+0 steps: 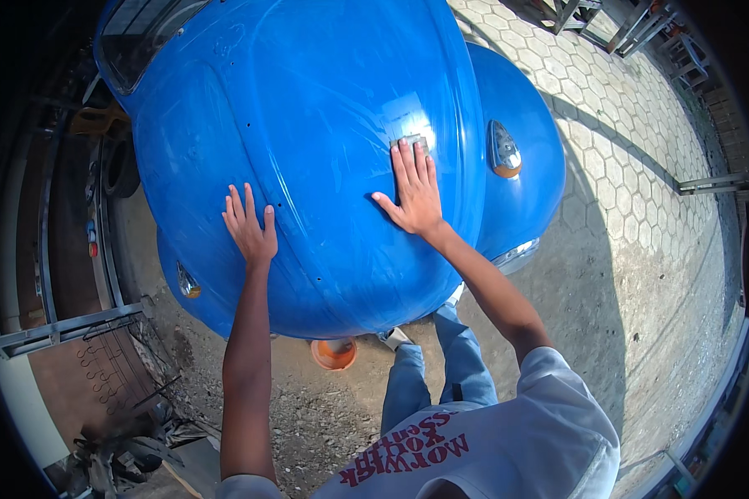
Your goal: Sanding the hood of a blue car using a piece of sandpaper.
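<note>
The blue front hood (324,125) of a rounded Beetle-type car fills the middle of the view, with pale smears and streaks across its paint. Under the fingertips of my right hand (417,190), a small grey-beige folded pad (419,140), perhaps sandpaper or cloth, is pressed flat against the hood. The palm and spread thumb lie beside a bright reflection. My left hand (249,227) rests on the blue panel left of the hood's raised edge, fingers apart, holding nothing. Several small holes dot the panel along that edge.
Chrome-and-amber indicator lamps sit on the right fender (504,150) and left fender (188,282). An orange bucket (334,353) stands on the ground below the car's nose. Left are a metal frame (68,325) and a tyre (121,163); hexagonal paving (605,143) lies right.
</note>
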### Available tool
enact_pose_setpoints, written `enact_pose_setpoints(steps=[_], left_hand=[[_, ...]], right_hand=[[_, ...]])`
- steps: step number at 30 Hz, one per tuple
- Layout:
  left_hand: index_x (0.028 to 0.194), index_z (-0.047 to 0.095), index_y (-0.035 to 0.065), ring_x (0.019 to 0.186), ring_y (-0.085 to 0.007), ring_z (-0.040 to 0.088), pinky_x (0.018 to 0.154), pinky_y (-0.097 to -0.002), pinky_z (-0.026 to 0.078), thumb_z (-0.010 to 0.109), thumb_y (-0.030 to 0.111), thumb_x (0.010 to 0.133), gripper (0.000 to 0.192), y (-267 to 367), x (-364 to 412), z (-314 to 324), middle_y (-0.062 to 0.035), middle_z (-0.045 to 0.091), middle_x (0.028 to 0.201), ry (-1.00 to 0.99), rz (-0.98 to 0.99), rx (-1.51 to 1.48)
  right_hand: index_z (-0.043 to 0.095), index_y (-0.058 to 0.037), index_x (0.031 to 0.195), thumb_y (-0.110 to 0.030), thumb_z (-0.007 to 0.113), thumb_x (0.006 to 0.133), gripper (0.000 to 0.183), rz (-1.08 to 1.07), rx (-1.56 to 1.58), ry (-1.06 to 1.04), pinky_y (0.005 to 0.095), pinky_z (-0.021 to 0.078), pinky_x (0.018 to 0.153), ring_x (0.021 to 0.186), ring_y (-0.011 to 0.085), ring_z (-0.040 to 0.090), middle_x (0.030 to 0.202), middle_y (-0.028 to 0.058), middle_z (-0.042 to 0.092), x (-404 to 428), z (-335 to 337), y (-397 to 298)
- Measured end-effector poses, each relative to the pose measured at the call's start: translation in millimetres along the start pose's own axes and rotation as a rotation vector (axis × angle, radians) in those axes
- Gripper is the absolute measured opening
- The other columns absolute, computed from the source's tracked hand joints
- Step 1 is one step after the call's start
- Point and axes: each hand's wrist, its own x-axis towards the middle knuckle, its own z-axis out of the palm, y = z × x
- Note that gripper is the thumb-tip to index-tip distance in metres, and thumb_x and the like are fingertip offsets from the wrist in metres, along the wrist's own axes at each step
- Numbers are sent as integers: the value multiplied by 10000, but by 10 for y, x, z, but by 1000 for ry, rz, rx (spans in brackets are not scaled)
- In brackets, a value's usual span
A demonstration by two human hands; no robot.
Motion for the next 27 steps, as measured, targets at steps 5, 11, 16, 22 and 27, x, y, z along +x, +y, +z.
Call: enact_pose_setpoints(steps=[5,11,16,22,27], left_hand=[[1588,416,221,1554,-375,219,1245,-614,108,479,487,1039,613,67,42,96,-124,273,1688,35,26,-74],[1546,486,227,1559,-322,235,1268,-545,132,468,416,1051,531,93,35,148,-90,315,1676,44,-34,-162],[1514,534,236,1549,-313,269,1269,-531,144,487,356,1045,487,78,17,106,-80,360,1658,56,-83,-176],[1488,564,240,1531,-300,314,1266,-523,158,481,322,1040,463,245,21,183,-70,402,1636,80,-81,-222],[1484,567,244,1526,-290,324,1266,-516,159,484,317,1037,461,108,-40,107,-62,400,1638,60,-111,-207]], right_hand=[[213,-32,1629,-770,397,953,1018,-65,-133,84,531,127,1265,1571,392,152,1697,173,203,1499,181,43],[225,-16,1624,-774,398,950,1030,-15,-98,118,523,101,1269,1568,402,159,1690,184,223,1377,269,-94],[237,-11,1619,-682,536,939,1000,-13,-64,33,546,118,1260,1566,417,154,1692,194,214,282,267,-517],[208,27,1615,-656,574,928,1035,65,-62,-109,581,91,1249,1569,449,104,1692,231,182,-1141,431,-961],[249,32,1602,-656,547,946,997,51,-58,-42,576,108,1248,1564,447,133,1687,221,210,-326,536,-1185]])
